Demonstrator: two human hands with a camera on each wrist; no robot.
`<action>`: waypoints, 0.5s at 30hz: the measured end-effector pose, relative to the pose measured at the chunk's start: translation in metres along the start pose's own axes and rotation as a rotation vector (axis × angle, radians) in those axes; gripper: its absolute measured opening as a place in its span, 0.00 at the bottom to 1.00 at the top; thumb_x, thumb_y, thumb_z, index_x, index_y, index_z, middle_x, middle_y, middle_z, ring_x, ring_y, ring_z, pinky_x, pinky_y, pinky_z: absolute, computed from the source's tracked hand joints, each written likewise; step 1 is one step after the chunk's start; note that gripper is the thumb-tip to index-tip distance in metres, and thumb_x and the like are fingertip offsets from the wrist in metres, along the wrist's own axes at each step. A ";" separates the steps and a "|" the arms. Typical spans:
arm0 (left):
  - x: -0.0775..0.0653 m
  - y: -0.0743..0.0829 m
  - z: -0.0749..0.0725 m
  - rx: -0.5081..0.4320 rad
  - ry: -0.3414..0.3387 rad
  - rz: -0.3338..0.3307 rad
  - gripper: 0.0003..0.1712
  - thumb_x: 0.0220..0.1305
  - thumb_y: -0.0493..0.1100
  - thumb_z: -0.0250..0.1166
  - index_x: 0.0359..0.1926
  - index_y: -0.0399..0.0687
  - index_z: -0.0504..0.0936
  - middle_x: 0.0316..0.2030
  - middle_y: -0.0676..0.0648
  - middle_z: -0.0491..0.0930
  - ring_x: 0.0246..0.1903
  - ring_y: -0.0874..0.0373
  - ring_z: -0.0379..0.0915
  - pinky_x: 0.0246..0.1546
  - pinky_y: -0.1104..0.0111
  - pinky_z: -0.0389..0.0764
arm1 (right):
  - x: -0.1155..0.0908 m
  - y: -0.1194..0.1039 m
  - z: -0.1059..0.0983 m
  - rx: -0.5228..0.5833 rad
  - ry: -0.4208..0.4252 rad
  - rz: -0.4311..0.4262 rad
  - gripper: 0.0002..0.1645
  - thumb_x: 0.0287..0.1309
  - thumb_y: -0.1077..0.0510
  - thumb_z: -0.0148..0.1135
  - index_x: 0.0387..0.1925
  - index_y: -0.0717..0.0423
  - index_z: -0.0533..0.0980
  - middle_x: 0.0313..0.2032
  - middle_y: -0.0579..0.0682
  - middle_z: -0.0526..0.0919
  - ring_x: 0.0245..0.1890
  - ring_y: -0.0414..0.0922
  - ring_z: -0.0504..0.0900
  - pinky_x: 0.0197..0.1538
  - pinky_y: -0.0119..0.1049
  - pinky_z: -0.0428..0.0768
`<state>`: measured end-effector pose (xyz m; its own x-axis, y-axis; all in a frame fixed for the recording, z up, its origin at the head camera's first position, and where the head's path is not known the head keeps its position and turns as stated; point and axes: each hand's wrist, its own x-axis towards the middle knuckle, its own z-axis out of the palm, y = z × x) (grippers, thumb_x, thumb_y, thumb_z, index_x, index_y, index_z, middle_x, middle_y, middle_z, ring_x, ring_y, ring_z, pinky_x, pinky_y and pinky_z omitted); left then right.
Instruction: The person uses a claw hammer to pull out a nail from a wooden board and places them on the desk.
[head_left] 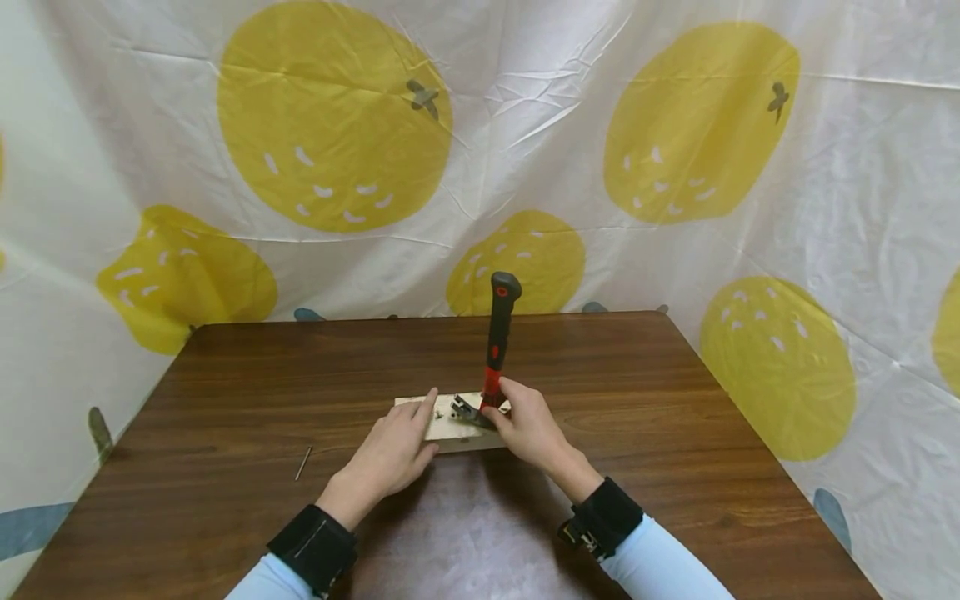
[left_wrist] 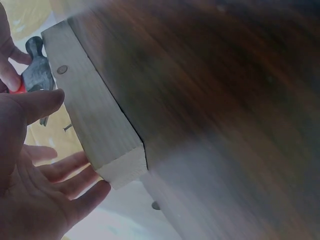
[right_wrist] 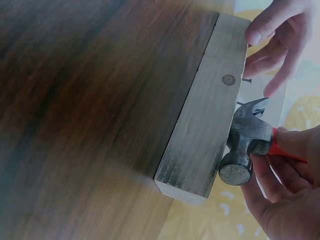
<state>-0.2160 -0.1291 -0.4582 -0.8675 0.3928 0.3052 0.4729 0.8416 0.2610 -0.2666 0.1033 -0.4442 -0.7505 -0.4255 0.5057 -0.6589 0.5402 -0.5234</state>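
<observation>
A claw hammer (head_left: 498, 333) stands with its head low on a wooden block (head_left: 450, 429) and its black-and-red handle pointing up. My right hand (head_left: 531, 423) grips it by the red neck, just above the steel head (right_wrist: 245, 132). At the block's left end my left hand (head_left: 390, 446) holds the wood, thumb at the front edge and the other fingers over the top and end; the index finger stretches out. One nail (right_wrist: 247, 80) sticks up from the block's top near the claw. Another thin shaft shows at the claw, partly hidden.
A loose nail (head_left: 303, 463) lies on the brown wooden table (head_left: 600, 375), left of the left hand. Behind the table's far edge hangs a pale curtain (head_left: 517, 150) with yellow fruit prints, which also runs along both sides.
</observation>
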 end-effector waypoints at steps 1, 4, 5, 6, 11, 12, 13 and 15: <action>-0.001 0.000 0.000 0.000 0.001 -0.002 0.45 0.65 0.42 0.72 0.74 0.27 0.60 0.60 0.28 0.74 0.61 0.34 0.71 0.58 0.43 0.74 | 0.000 0.000 0.000 0.003 0.001 -0.001 0.11 0.58 0.68 0.73 0.37 0.55 0.78 0.31 0.45 0.83 0.33 0.42 0.81 0.34 0.36 0.79; -0.001 -0.002 0.001 0.007 0.003 -0.003 0.43 0.65 0.43 0.72 0.72 0.25 0.63 0.60 0.28 0.74 0.62 0.34 0.70 0.58 0.43 0.74 | -0.001 -0.001 0.000 0.019 0.009 -0.008 0.12 0.57 0.69 0.73 0.37 0.56 0.78 0.31 0.46 0.83 0.33 0.42 0.81 0.34 0.39 0.80; -0.001 -0.002 0.001 0.013 0.006 0.002 0.42 0.65 0.43 0.72 0.71 0.25 0.64 0.60 0.28 0.74 0.61 0.34 0.70 0.58 0.43 0.74 | -0.001 -0.001 0.000 0.027 0.009 -0.008 0.11 0.57 0.69 0.73 0.37 0.56 0.78 0.31 0.47 0.83 0.34 0.43 0.82 0.34 0.41 0.81; -0.001 -0.003 0.001 0.017 0.010 0.009 0.41 0.65 0.43 0.72 0.70 0.25 0.66 0.59 0.29 0.74 0.61 0.34 0.71 0.57 0.43 0.75 | -0.002 -0.001 0.000 0.035 0.011 -0.007 0.12 0.57 0.70 0.73 0.37 0.56 0.78 0.32 0.47 0.83 0.34 0.43 0.82 0.34 0.43 0.82; -0.001 -0.004 0.001 0.033 0.035 0.041 0.35 0.63 0.42 0.73 0.65 0.28 0.72 0.57 0.31 0.76 0.58 0.36 0.73 0.55 0.45 0.76 | -0.002 0.000 0.000 0.067 0.014 -0.015 0.11 0.57 0.71 0.72 0.37 0.58 0.78 0.32 0.49 0.83 0.34 0.45 0.82 0.35 0.50 0.84; -0.002 -0.004 0.001 0.036 0.037 0.043 0.33 0.63 0.42 0.73 0.64 0.28 0.73 0.56 0.32 0.76 0.57 0.36 0.73 0.54 0.45 0.77 | -0.002 0.000 0.000 0.069 0.016 -0.018 0.11 0.57 0.71 0.72 0.37 0.58 0.78 0.32 0.49 0.83 0.34 0.45 0.82 0.35 0.51 0.84; -0.002 -0.004 0.001 0.038 0.039 0.045 0.32 0.63 0.42 0.74 0.62 0.29 0.74 0.56 0.32 0.76 0.57 0.36 0.74 0.54 0.45 0.77 | -0.002 0.000 0.000 0.070 0.018 -0.023 0.12 0.56 0.71 0.72 0.37 0.57 0.78 0.32 0.49 0.83 0.34 0.45 0.82 0.35 0.50 0.84; -0.002 -0.005 0.002 0.037 0.040 0.045 0.29 0.62 0.42 0.74 0.60 0.31 0.76 0.56 0.32 0.76 0.56 0.36 0.74 0.54 0.45 0.77 | -0.002 0.000 0.000 0.074 0.021 -0.026 0.12 0.56 0.71 0.72 0.36 0.57 0.78 0.31 0.48 0.83 0.34 0.45 0.82 0.35 0.50 0.84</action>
<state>-0.2171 -0.1330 -0.4613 -0.8383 0.4159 0.3526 0.5046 0.8368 0.2125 -0.2653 0.1042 -0.4457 -0.7325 -0.4228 0.5336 -0.6806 0.4736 -0.5590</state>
